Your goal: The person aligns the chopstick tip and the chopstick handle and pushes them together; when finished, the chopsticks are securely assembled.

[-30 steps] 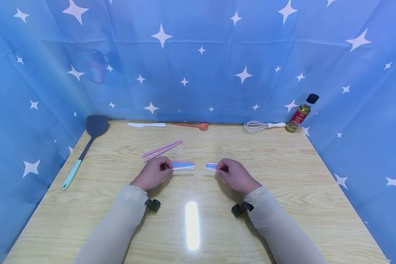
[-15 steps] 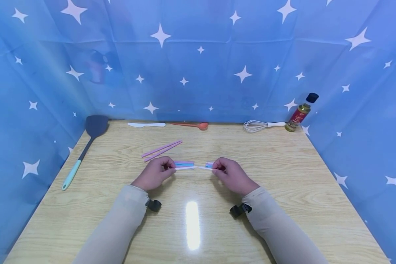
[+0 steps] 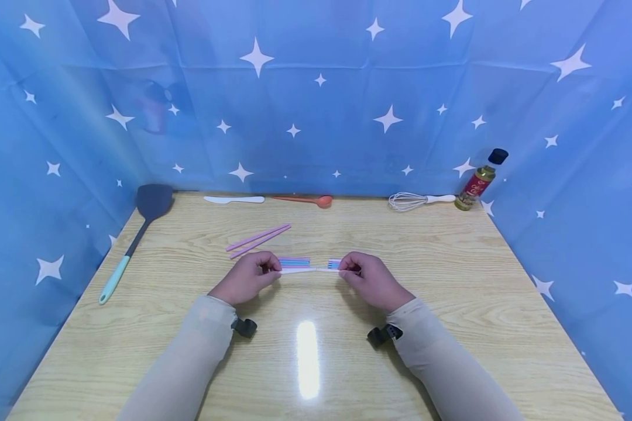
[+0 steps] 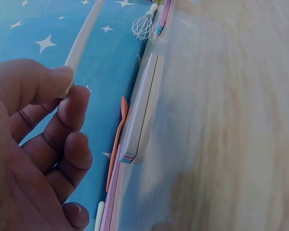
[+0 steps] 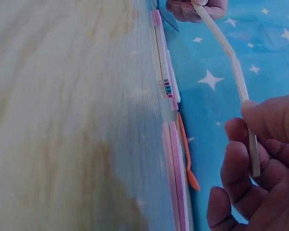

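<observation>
A white stick [image 3: 309, 269] was held at both ends above the table [image 3: 453, 280].
From the head, the left hand [image 3: 244, 276] and right hand [image 3: 371, 280] were seen pinching it, just before stacked sticks [image 3: 294, 261]. At the left wrist, thumb and forefinger were closed on its end [image 4: 79, 45]. At the right wrist, it [image 5: 231, 62] was seen bent.

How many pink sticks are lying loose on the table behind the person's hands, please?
2: the pink sticks lie side by side on the table, just behind the left hand. Others may be in the bundles.

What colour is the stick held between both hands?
White stick, clearest in the right wrist view.
</observation>
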Demonstrator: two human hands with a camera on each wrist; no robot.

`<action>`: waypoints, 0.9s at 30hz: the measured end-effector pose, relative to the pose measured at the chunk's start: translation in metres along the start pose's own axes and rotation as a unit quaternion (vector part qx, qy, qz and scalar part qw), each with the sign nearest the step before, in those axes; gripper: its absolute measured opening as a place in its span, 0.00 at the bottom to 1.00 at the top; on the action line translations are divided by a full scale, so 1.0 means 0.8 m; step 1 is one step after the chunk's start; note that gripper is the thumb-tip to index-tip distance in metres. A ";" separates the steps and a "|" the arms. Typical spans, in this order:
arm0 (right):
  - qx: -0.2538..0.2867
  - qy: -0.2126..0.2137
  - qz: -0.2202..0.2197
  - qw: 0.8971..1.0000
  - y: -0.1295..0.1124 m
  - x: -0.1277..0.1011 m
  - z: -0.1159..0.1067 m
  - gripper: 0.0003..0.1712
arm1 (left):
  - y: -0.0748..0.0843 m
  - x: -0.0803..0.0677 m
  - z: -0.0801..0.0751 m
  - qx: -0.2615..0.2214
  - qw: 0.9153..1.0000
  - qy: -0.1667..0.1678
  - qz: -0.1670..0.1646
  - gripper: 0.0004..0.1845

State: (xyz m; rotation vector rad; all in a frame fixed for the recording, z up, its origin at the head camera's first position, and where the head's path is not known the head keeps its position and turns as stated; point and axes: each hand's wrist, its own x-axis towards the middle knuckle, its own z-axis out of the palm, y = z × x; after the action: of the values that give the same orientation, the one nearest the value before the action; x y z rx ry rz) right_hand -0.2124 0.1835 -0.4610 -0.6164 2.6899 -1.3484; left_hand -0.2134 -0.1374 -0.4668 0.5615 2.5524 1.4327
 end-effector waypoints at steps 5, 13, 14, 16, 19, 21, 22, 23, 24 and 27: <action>-0.008 -0.006 0.003 1.000 0.001 0.000 -0.001 0.02 | -0.001 0.002 0.001 -0.009 1.000 -0.007 0.006 0.03; 0.032 0.013 0.014 0.999 0.002 0.000 0.003 0.02 | 0.000 0.002 0.003 -0.001 1.000 0.007 0.011 0.01; 0.043 0.017 0.020 0.999 0.002 0.000 0.003 0.02 | 0.000 0.002 0.003 0.000 1.000 0.012 0.010 0.01; 0.068 0.022 0.033 0.997 0.001 0.001 0.004 0.03 | 0.002 0.002 0.004 0.000 1.000 0.024 0.012 0.02; 0.098 0.020 0.042 0.994 -0.001 0.002 0.004 0.04 | 0.005 0.003 0.007 -0.005 0.999 0.042 0.019 0.04; 0.109 0.016 0.039 0.993 -0.001 0.002 0.005 0.04 | 0.007 0.003 0.009 -0.009 0.998 0.053 0.027 0.04; 0.115 0.014 0.034 0.993 -0.002 0.003 0.005 0.04 | 0.009 0.002 0.010 -0.011 0.998 0.058 0.031 0.03; 0.118 0.013 0.029 0.992 -0.002 0.003 0.005 0.04 | 0.010 0.002 0.011 -0.013 0.997 0.063 0.035 0.02; 0.122 0.012 0.024 0.992 -0.002 0.003 0.005 0.03 | 0.011 0.002 0.012 -0.016 0.997 0.067 0.038 0.01; 0.128 0.009 0.013 0.992 -0.002 0.002 0.005 0.02 | 0.014 0.001 0.016 -0.026 0.996 0.077 0.046 0.01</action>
State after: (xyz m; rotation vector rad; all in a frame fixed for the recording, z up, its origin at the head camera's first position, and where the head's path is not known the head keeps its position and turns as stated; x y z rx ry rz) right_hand -0.2121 0.1790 -0.4619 -0.5434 2.4683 -1.6627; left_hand -0.2076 -0.1217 -0.4637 0.5882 2.6269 1.6284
